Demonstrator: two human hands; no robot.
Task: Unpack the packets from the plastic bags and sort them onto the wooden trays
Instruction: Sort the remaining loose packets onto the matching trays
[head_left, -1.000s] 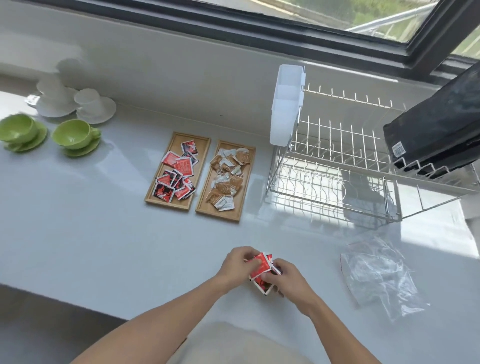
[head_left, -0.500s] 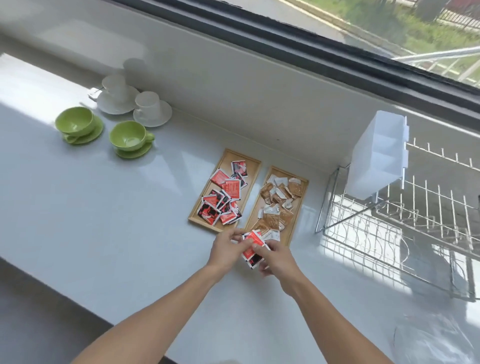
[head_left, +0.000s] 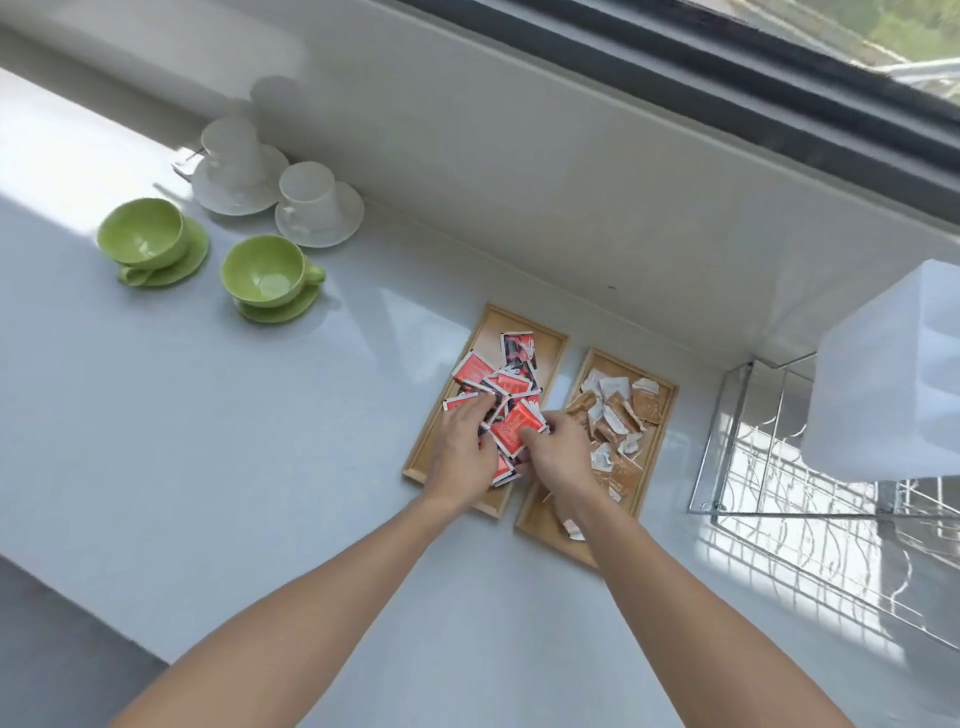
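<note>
Two wooden trays lie side by side near the wall. The left tray (head_left: 546, 338) holds several red packets (head_left: 472, 370); the right tray (head_left: 657, 457) holds several brown packets (head_left: 647, 404). Both hands are over the left tray. My left hand (head_left: 462, 452) and my right hand (head_left: 558, 457) together hold a small stack of red packets (head_left: 511, 431) just above the pile. My right wrist covers part of the right tray's near end. No plastic bag is in view.
Two green cups on saucers (head_left: 270, 275) and two white cups on saucers (head_left: 311, 202) stand at the back left. A wire dish rack (head_left: 779, 499) with a white plastic holder (head_left: 883, 379) stands to the right. The white counter's front edge runs at lower left.
Both hands carried the stack of red packets from the near counter forward to over the left tray. The view swung left, so the plastic bag left the frame.
</note>
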